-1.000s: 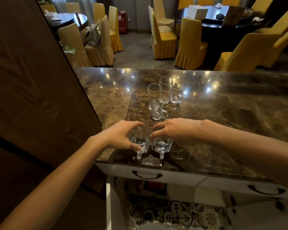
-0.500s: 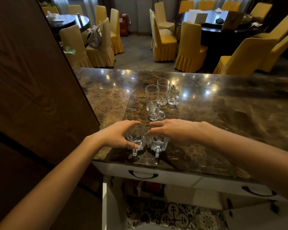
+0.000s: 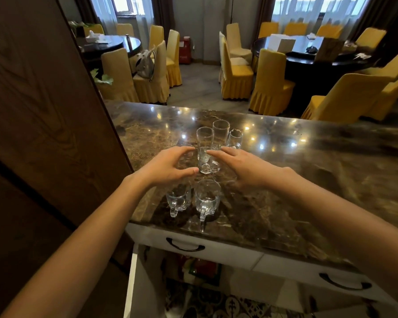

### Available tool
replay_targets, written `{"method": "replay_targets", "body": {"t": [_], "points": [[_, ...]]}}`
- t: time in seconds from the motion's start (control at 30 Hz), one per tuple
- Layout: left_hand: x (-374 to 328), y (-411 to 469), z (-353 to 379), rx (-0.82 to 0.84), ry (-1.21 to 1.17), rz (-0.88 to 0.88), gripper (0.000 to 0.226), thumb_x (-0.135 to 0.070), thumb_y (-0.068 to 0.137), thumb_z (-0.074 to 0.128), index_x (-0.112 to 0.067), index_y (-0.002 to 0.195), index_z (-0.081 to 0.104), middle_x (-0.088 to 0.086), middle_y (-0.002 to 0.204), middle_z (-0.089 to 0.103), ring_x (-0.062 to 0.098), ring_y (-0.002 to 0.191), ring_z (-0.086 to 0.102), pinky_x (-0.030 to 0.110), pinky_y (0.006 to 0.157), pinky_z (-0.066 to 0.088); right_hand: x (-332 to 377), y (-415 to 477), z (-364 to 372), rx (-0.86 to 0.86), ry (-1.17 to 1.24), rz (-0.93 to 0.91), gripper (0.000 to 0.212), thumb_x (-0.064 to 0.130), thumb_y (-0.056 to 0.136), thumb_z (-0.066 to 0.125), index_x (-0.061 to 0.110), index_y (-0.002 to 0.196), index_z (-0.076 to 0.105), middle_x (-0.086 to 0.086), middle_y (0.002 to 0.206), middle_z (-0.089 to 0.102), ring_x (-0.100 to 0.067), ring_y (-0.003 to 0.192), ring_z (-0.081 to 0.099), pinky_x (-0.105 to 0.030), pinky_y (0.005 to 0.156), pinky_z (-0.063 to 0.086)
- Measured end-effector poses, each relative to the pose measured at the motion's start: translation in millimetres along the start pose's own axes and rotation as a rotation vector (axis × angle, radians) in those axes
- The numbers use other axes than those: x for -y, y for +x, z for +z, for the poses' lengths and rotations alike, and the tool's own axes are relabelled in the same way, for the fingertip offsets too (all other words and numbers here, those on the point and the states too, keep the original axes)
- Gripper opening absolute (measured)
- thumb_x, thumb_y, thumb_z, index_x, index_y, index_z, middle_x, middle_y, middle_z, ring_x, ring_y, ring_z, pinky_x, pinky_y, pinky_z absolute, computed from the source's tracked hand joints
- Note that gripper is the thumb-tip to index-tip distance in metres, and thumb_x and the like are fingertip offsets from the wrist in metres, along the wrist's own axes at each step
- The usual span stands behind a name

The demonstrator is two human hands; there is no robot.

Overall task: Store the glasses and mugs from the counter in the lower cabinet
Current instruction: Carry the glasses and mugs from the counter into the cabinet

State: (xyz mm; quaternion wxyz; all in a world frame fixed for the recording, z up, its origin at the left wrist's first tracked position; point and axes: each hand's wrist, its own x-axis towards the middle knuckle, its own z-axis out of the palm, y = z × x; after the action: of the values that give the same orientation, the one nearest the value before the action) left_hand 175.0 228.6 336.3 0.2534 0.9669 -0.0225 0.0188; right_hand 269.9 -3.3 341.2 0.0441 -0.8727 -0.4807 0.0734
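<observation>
Your left hand [image 3: 168,166] and right hand [image 3: 241,167], fingers spread and empty, flank a tall clear drinking glass [image 3: 205,141] on the dark brown marble counter [image 3: 285,180]. Nearer its front edge stands a clear glass handled mug [image 3: 178,198], with a second clear mug [image 3: 207,199] beside it. A brown wooden panel [image 3: 44,111] bounds the left; open marble lies to the right.

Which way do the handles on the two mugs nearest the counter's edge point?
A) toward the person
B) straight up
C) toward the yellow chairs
A: the handles of the left mug and the right mug both stick out toward the front edge of the counter, the person's side.
</observation>
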Motion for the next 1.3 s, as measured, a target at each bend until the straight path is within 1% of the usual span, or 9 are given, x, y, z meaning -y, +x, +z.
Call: {"method": "replay_targets", "body": {"t": [0.1, 0.17, 0.27, 0.57, 0.77, 0.87, 1.03, 1.17, 1.3], "points": [[-11.5, 9.2, 3.4, -0.030, -0.016, -0.035, 0.064, -0.044, 0.091, 0.068, -0.024, 0.148, 0.045, -0.002, 0.144, 0.056, 0.014, 0.128, 0.054, 0.029, 0.104, 0.045, -14.4, -3.0, 2.4, -0.057, 0.030, 0.053, 0.105, 0.034, 0.085, 0.076, 0.040, 0.160, 0.002, -0.012, 0.166, 0.021, -0.033, 0.150, 0.028, -0.044, 0.118, 0.036], [-18.7, 15.9, 4.6, -0.041, -0.034, -0.064, 0.064, -0.044, 0.090, 0.069, -0.024, 0.147, 0.046, -0.001, 0.143, 0.057, 0.015, 0.126, 0.056, 0.035, 0.105, 0.048, -22.5, -5.7, 1.3, -0.070, 0.051, 0.075, 0.104, 0.037, 0.086, 0.075, 0.040, 0.160, 0.001, -0.014, 0.167, 0.017, -0.033, 0.152, 0.023, -0.044, 0.121, 0.031], [-26.0, 26.0, 4.6, -0.069, -0.039, -0.093, 0.067, -0.044, 0.089, 0.069, -0.021, 0.147, 0.046, 0.002, 0.143, 0.057, 0.018, 0.125, 0.057, 0.041, 0.105, 0.050, -31.9, -4.5, -2.7, -0.083, 0.059, 0.110, 0.105, 0.038, 0.087, 0.074, 0.035, 0.161, 0.000, -0.016, 0.167, 0.015, -0.033, 0.153, 0.021, -0.044, 0.121, 0.028], [-24.3, 71.2, 1.6, -0.094, -0.003, -0.166, 0.078, -0.040, 0.089, 0.072, -0.020, 0.154, 0.034, 0.008, 0.153, 0.046, 0.026, 0.137, 0.047, 0.042, 0.111, 0.043, -61.8, 34.9, -9.0, -0.086, 0.100, 0.207, 0.108, 0.040, 0.088, 0.074, 0.034, 0.161, -0.004, -0.020, 0.168, 0.009, -0.037, 0.154, 0.018, -0.044, 0.121, 0.026], [-0.4, 107.9, 8.7, 0.033, 0.053, -0.214, 0.095, -0.046, 0.086, 0.073, -0.024, 0.160, 0.017, 0.007, 0.168, 0.016, 0.024, 0.153, 0.019, 0.041, 0.121, 0.024, -79.1, 74.8, -13.0, -0.114, 0.124, 0.260, 0.109, 0.037, 0.087, 0.076, 0.033, 0.162, -0.003, -0.019, 0.169, 0.003, -0.038, 0.156, 0.004, -0.048, 0.124, 0.017], [12.5, 125.7, 13.2, 0.055, 0.057, -0.232, 0.099, -0.049, 0.086, 0.072, -0.025, 0.161, 0.012, 0.008, 0.169, 0.008, 0.025, 0.155, 0.014, 0.042, 0.122, 0.022, -86.5, 95.7, -10.3, -0.115, 0.111, 0.287, 0.113, 0.034, 0.085, 0.078, 0.037, 0.161, -0.004, -0.017, 0.169, -0.001, -0.039, 0.156, 0.001, -0.054, 0.124, 0.020], [23.4, 146.3, 17.5, 0.097, 0.045, -0.186, 0.097, -0.046, 0.085, 0.074, -0.021, 0.159, 0.018, 0.007, 0.163, 0.030, 0.025, 0.148, 0.032, 0.041, 0.118, 0.032, -95.3, 124.3, -6.1, -0.085, 0.117, 0.294, 0.117, 0.029, 0.082, 0.082, 0.038, 0.161, -0.004, -0.018, 0.169, -0.002, -0.037, 0.156, 0.007, -0.050, 0.122, 0.028], [28.9, 155.1, 23.4, 0.120, 0.029, -0.174, 0.096, -0.044, 0.084, 0.076, -0.022, 0.159, 0.020, 0.009, 0.157, 0.039, 0.027, 0.143, 0.040, 0.046, 0.116, 0.036, -104.5, 142.9, -2.3, -0.047, 0.121, 0.278, 0.116, 0.022, 0.083, 0.079, 0.041, 0.160, -0.006, -0.015, 0.170, -0.002, -0.037, 0.150, 0.030, -0.043, 0.110, 0.046], [35.1, 165.1, 25.5, 0.103, 0.036, -0.180, 0.094, -0.043, 0.084, 0.075, -0.023, 0.159, 0.021, 0.010, 0.153, 0.044, 0.029, 0.139, 0.045, 0.045, 0.113, 0.039, -112.5, 158.7, -2.3, -0.035, 0.089, 0.262, 0.115, 0.022, 0.082, 0.079, 0.038, 0.161, -0.004, -0.015, 0.169, 0.008, -0.036, 0.144, 0.040, -0.044, 0.109, 0.047]]}}
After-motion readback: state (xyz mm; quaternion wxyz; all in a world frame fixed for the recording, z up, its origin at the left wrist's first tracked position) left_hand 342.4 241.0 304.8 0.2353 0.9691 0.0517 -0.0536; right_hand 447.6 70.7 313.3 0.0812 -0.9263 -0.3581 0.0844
